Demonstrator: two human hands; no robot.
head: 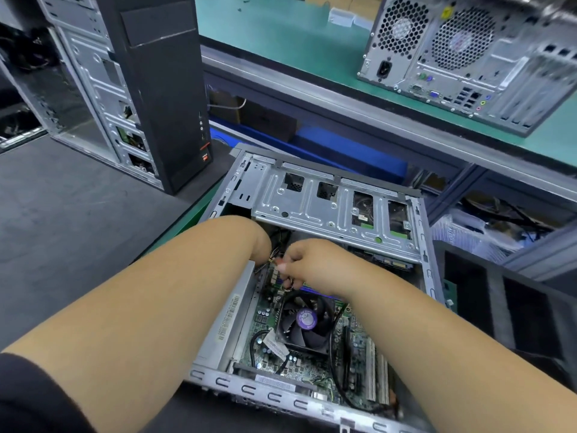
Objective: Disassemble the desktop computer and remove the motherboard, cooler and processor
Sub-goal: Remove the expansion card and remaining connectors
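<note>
An open desktop case [422, 232] lies on its side in front of me. Inside is the green motherboard [271, 359], with the black cooler fan [307, 323] and its purple label near the middle. The processor is hidden under the cooler. My right hand [312, 264] reaches in above the fan, its fingers curled and pinching a small wire connector [277, 261] at the board's upper left. My left hand [260, 242] dips into the case beside it. Its fingers are hidden below the wrist. A silver drive cage [312, 207] spans the far half of the case.
A black tower case [162, 89] with its side off stands at the left on a dark mat [62, 214]. A grey tower [468, 57] stands on the green bench behind. A black panel [515, 307] lies to the right of the open case.
</note>
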